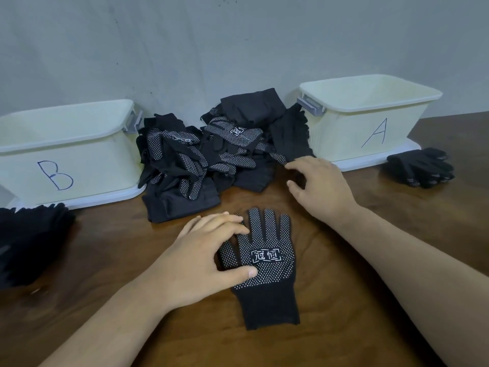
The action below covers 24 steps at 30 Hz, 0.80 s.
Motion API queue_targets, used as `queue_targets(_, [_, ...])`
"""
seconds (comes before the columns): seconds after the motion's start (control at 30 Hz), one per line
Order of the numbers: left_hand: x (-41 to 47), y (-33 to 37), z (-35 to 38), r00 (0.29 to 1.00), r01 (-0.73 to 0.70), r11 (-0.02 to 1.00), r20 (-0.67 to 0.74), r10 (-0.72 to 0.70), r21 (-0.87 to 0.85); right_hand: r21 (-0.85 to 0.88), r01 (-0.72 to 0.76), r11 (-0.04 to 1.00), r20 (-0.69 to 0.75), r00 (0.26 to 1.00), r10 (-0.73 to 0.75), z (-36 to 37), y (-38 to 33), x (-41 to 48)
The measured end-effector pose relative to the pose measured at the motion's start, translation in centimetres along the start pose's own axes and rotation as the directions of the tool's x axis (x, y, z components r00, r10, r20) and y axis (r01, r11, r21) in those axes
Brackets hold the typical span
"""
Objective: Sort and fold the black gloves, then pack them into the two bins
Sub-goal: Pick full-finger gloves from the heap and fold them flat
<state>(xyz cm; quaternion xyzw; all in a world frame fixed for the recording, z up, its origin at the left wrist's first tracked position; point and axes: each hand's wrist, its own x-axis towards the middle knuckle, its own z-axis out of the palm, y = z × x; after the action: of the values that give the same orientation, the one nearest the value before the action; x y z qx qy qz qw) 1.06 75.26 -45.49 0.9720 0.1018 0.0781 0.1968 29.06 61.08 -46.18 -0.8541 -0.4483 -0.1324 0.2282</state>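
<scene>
Black knit with white grip dots lies under the left fingers [225,221]: they are laid nearly straight across the finger side of a single glove [267,263], and the thumb presses on its dotted palm. The left hand [201,250] grasps nothing; it only holds the glove flat. The glove lies palm up on the wooden table [370,260], cuff toward the person, with a white printed mark at its middle.

The right fingertips [293,168] are loosely curved and spread at the near edge of the glove pile [211,154], just beside a dotted glove finger that sticks out of it. The right hand [320,186] closes on nothing that shows.

Bare wood lies open to the right of the flat glove and between the two forearms. The pile fills the gap between bin B [66,160] on the left and bin A [370,123] on the right, touching both, and backs against the grey wall [238,35].

A small stack of gloves [420,166] lies in front of bin A's right corner. Another dark heap [31,234] in front of bin B is cut off by the left edge of the view. The bins' front walls hide their floors, so their contents cannot be told. How many gloves are in the pile is hard to make out.
</scene>
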Motion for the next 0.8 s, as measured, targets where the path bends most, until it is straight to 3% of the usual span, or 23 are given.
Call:
queue_targets(0.13, [0.0,0.0,0.0,1.0,-0.017,0.999,-0.001,0.017,-0.027,0.358,0.006,0.934,-0.233,0.969,0.083,-2.0,-1.1,-0.8])
queue_targets(0.27, [-0.2,-0.1,0.1,0.999,-0.045,0.998,0.012,0.045,-0.046,0.553,0.02,0.833,-0.206,0.972,0.114,-3.2,-2.0,-1.0])
queue_targets(0.33, [-0.2,0.1,0.1,0.998,-0.053,0.997,-0.023,0.052,-0.062,0.722,-0.008,0.691,-0.15,0.974,0.168,-3.8,-2.9,-0.8])
queue_targets(0.43, [-0.2,0.8,-0.3,0.983,-0.056,0.974,-0.181,0.016,-0.221,0.904,0.057,0.423,-0.145,0.973,0.179,-5.0,-5.1,-0.5])
queue_targets(0.6, [-0.4,2.5,-1.3,0.859,-0.113,0.879,-0.489,-0.148,-0.464,0.994,0.056,0.091,-0.07,0.985,0.157,-6.8,-8.9,-1.7])
queue_targets(0.67, [-0.6,3.2,-1.8,0.824,-0.172,0.804,-0.531,-0.199,-0.569,0.995,0.06,0.079,-0.068,0.992,0.109,-7.3,-10.4,-2.3])
queue_targets(0.8, [-1.2,5.1,-2.8,0.812,-0.263,0.665,-0.532,-0.239,-0.699,0.966,0.047,0.252,-0.051,0.999,0.008,-7.9,-12.5,-3.9])
